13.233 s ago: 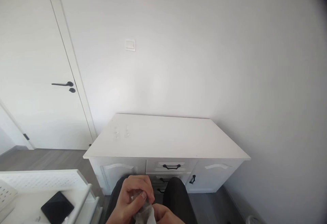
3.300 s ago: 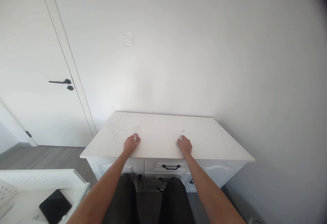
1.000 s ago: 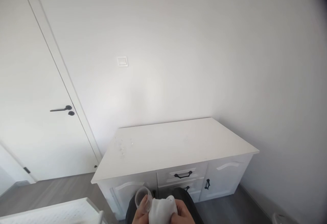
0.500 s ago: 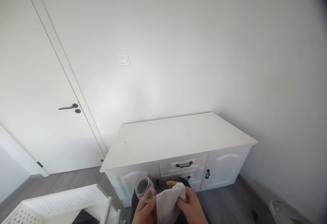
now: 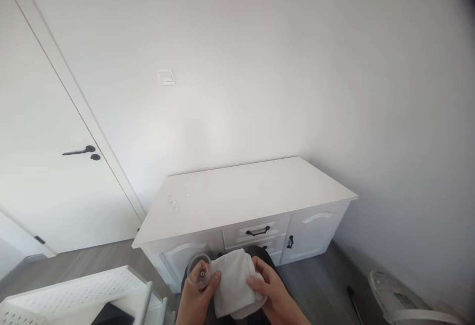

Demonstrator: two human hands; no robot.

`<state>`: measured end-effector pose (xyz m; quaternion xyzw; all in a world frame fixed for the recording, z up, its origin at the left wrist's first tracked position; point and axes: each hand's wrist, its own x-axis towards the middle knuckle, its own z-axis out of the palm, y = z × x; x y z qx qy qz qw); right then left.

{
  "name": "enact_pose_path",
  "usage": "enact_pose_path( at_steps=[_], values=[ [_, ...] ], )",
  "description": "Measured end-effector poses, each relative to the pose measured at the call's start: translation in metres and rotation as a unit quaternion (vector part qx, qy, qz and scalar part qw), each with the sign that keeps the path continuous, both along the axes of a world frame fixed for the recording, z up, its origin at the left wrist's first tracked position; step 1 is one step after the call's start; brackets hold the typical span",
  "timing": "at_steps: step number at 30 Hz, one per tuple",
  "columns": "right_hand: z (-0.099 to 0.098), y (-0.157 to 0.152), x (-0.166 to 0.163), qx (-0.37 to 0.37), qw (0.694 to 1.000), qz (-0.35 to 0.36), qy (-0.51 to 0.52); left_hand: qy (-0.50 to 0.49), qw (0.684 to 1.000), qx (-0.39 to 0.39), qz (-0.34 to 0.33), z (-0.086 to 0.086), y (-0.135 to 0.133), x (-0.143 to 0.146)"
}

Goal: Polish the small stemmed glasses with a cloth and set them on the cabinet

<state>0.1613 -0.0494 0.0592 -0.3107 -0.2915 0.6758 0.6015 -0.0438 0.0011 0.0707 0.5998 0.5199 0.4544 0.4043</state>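
A clear drinking glass (image 5: 193,265) is in my left hand (image 5: 196,298), its round mouth tilted up toward me. The thumb of that hand also presses on the left edge of a white cloth (image 5: 232,283). My right hand (image 5: 269,285) pinches the right side of the cloth, thumb in front and fingers behind. The cloth is folded and spread between both hands, over my dark-clothed lap. Part of the glass is covered by my fingers.
A white cabinet (image 5: 237,189) with black handles stands ahead against the wall, with small clear drops (image 5: 174,204) on its top left. At lower left is a white perforated cart (image 5: 85,285) holding a black object (image 5: 113,314). A transparent-topped object (image 5: 397,295) stands at lower right.
The cloth, bunched in my right hand before, is now spread flatter between both hands. My left hand with the glass has shifted slightly left, and the view has turned a little right.
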Motion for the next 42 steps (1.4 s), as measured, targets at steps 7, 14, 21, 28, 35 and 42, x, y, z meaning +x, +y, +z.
enact_pose_path(
  at_steps=[7,14,21,28,35,42],
  values=[
    [-0.012,0.003,-0.004,0.007,0.996,0.064,0.061,0.047,0.999,0.021,-0.01,-0.002,-0.002,0.002],
    [-0.027,0.005,-0.017,-0.162,0.985,-0.01,-0.059,-0.005,0.997,-0.042,0.059,-0.017,-0.002,-0.002],
    [-0.032,0.024,-0.014,-0.166,0.943,-0.256,-0.134,-0.108,0.991,-0.07,0.021,-0.033,-0.002,-0.005],
    [0.007,0.019,-0.056,0.064,0.883,-0.179,-0.429,0.054,0.995,0.044,0.072,-0.029,0.001,0.0],
    [0.013,0.003,-0.03,0.122,0.952,0.01,-0.281,0.137,0.984,0.101,-0.054,-0.005,0.013,-0.027],
    [0.017,-0.002,-0.009,0.184,0.892,0.021,-0.413,0.008,0.996,0.035,-0.077,-0.01,-0.002,-0.002]
  ],
)
